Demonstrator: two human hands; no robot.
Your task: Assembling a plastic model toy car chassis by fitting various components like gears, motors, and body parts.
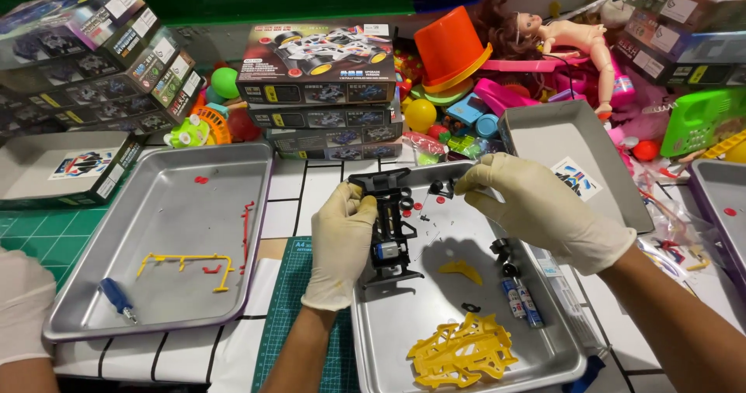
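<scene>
My left hand (340,241), in a cream glove, grips a black toy car chassis (386,230) with a small motor, held upright over the middle metal tray (404,338). My right hand (540,206), also gloved, pinches a small black part (441,187) just right of the chassis top. In the tray lie a yellow car body shell (462,352), a small yellow wing piece (460,270), two batteries (519,300), small black wheels (503,257) and red bits (440,199).
A left metal tray (167,206) holds a yellow parts frame (186,265), red pieces and a blue screwdriver (118,298). Stacked toy car boxes (322,90), an orange bucket (449,49), a doll (571,39) and mixed toys crowd the back. Another person's gloved hand (23,307) is at the far left.
</scene>
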